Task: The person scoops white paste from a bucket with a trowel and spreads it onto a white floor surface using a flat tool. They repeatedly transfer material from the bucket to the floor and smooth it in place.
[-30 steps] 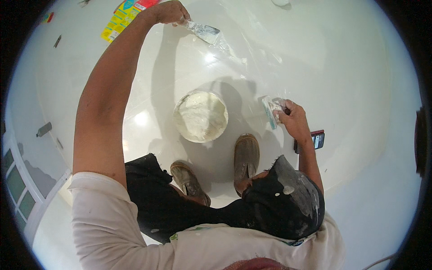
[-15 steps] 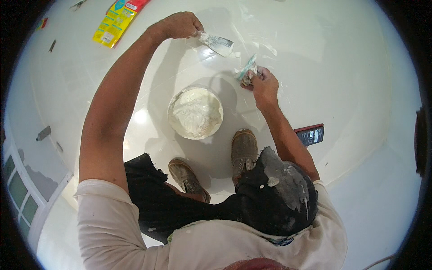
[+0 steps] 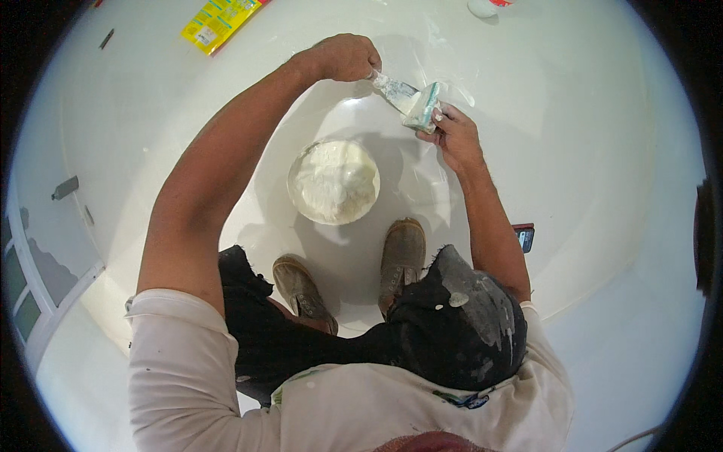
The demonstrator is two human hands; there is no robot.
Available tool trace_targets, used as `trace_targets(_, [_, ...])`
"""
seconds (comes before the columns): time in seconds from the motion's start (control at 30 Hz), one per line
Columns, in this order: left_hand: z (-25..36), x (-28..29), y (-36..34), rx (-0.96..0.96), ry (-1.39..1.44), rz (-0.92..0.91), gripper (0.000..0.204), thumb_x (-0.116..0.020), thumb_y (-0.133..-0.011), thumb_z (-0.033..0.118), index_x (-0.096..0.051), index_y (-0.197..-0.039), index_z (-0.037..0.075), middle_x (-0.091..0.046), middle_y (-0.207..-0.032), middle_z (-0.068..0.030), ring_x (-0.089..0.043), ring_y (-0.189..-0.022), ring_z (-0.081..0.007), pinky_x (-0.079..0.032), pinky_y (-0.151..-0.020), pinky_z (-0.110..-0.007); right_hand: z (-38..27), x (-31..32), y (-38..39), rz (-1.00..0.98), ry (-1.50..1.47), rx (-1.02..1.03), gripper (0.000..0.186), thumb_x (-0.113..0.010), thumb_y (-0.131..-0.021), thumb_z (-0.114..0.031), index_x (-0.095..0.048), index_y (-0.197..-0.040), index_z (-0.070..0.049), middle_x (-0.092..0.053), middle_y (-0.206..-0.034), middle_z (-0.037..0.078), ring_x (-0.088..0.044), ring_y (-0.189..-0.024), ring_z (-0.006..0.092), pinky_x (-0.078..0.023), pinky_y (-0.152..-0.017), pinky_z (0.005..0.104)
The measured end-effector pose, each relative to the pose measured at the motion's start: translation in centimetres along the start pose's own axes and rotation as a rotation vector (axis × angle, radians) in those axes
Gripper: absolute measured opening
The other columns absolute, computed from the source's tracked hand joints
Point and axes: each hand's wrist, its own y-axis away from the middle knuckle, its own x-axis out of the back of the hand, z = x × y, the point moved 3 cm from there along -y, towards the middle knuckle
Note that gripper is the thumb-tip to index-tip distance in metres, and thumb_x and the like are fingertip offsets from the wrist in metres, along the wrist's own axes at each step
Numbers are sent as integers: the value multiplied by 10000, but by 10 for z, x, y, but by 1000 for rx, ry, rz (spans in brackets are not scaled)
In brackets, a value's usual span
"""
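My left hand [image 3: 350, 57] is closed round the handle of a putty knife [image 3: 395, 90], its metal blade smeared with white paste. The blade's end meets a flat, wedge-shaped teal-and-white piece [image 3: 424, 109], also coated in paste; its exact kind is unclear. My right hand [image 3: 456, 137] pinches that piece at its right side, with white smears on the fingers. Below both hands, a round bucket [image 3: 291, 188] of thick white paste [image 3: 336, 181] stands on the floor in front of my feet.
A yellow packet [image 3: 218, 22] lies on the glossy pale floor at the far left. A phone [image 3: 525, 236] rests beside my right forearm. My two brown shoes [image 3: 403, 256] flank the space behind the bucket. A white-and-red object [image 3: 486, 7] sits at the top edge.
The putty knife has moved right and now touches the teal-and-white piece, which was apart from it. The whole view has shifted slightly, bringing a white-and-red object in at the top.
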Motion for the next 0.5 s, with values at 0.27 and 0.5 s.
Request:
trace_targets(0.27, [61,32,139,196,-149,3,312,-636,-917,265,-773,-1018,3,-761,-959,-181,-723,-868,-339,-560,-876,-454,-2,-35,60,-304,10,-16,357,-587,-1033,-135,-602,-1318,78,-693,-1161,149,-708,-1015,233,-612,-853,375])
trace_targets(0.5, [92,5,249,405,-18,-89,321,-606,-950,252,-765,-949,-26,-722,-824,-217,-703,-758,-352,-565,-813,-449,-5,-90,105,-432,895,135,378,-693,-924,-196,-686,-1217,42,-718,-1055,172,-707,-908,237,-576,-785,362])
